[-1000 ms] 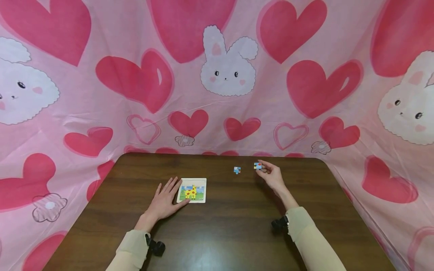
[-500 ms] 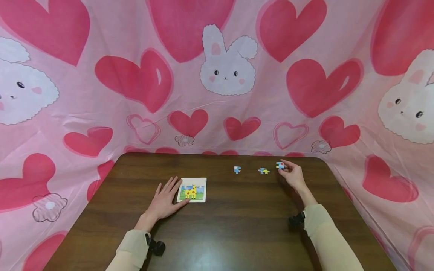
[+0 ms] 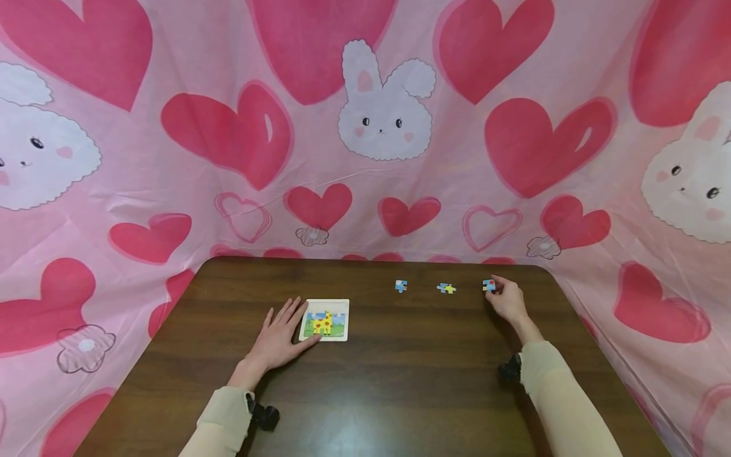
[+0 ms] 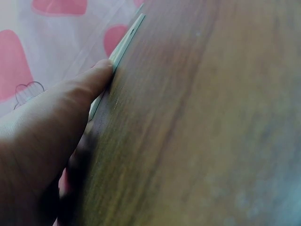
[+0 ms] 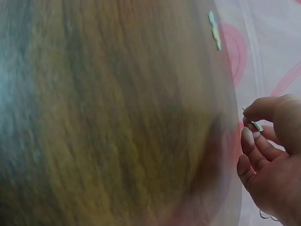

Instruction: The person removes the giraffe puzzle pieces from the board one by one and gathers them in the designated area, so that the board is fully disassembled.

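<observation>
My left hand (image 3: 278, 338) lies with fingers spread at the left side of a puzzle tray (image 3: 344, 304), its thumb touching the lower edge. The tray has a pale frame and a yellow giraffe picture inside; its upper strip is bare. At the far right of the table, my right hand (image 3: 508, 301) pinches a blue puzzle piece (image 3: 488, 285) with a red spot between thumb and fingers. In the right wrist view the piece (image 5: 257, 125) shows edge-on, partly hidden by the fingers. A blue and yellow puzzle piece (image 3: 447, 288) lies to the left of that hand.
Another puzzle piece (image 3: 401, 286), blue and white, lies farther left along the back of the brown wooden table (image 3: 388, 381). A pink cloth (image 3: 365, 209) with hearts and rabbits hangs behind the table and at both sides.
My right hand has moved right with the red-spotted puzzle piece, then slightly down. The blue and yellow piece now shows on the table where the hand was. The left hand stays put.
</observation>
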Tool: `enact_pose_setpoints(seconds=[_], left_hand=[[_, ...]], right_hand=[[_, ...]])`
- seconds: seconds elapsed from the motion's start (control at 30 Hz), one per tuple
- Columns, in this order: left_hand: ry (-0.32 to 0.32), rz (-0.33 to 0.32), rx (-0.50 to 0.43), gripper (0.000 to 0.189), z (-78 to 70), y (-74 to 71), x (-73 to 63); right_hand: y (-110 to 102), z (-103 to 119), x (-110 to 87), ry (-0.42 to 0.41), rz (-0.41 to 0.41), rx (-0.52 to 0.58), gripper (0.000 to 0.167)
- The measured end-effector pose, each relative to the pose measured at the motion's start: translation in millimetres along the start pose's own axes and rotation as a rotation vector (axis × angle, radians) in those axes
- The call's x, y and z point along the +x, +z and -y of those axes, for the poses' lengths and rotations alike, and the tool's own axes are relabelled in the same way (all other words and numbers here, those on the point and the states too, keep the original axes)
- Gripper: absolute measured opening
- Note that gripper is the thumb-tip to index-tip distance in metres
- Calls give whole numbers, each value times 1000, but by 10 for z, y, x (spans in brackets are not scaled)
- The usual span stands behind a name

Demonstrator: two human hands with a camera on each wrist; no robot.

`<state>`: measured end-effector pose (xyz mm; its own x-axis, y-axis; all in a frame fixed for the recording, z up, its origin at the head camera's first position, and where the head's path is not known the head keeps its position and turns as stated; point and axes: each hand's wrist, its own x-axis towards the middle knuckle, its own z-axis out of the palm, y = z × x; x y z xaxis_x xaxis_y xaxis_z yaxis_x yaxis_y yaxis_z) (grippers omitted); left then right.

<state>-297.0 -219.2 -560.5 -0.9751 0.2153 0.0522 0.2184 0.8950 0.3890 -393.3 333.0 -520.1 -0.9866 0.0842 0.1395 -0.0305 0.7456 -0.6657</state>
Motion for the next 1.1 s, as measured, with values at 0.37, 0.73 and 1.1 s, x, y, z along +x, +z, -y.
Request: enact_pose_setpoints(seconds=[0.37,0.73,1.1], left_hand=[[0,-4,-4,100,-8,-10,1],[49,-73,-44,103,5,37,-33],[0,-12,11,99,-28,-6,-8]], right_hand=[[-38,-72,20,-17,85,-72,56],[-61,-135,10,-72,106,-170,55],[-75,-196,-7,-56,117,-176,60]])
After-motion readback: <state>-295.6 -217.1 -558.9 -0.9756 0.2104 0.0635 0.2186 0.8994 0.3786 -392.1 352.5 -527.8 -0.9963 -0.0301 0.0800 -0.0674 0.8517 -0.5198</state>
